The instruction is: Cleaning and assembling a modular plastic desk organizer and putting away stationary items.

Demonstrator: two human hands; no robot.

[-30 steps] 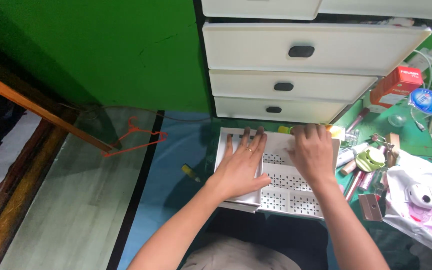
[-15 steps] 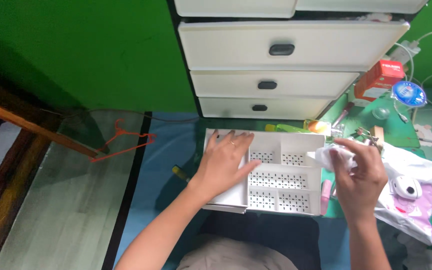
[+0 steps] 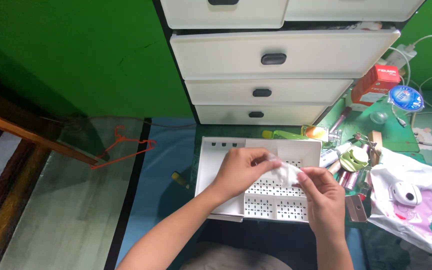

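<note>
Both hands meet over the white perforated tray (image 3: 256, 200): the left hand (image 3: 238, 170) and right hand (image 3: 321, 192) each pinch the small white wipe (image 3: 285, 174) (crumpled, stretched left-right) between them, just above the tray's compartments.

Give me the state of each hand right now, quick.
Left hand: closed, pinching the white wipe above the white tray.
Right hand: closed, pinching the same wipe from its other side.

The perforated organiser tray (image 3: 276, 197) looks like smooth white matt plastic; the wipe (image 3: 284, 173) is soft crumpled tissue; the drawer unit (image 3: 276, 60) has glossy plastic fronts.
</note>
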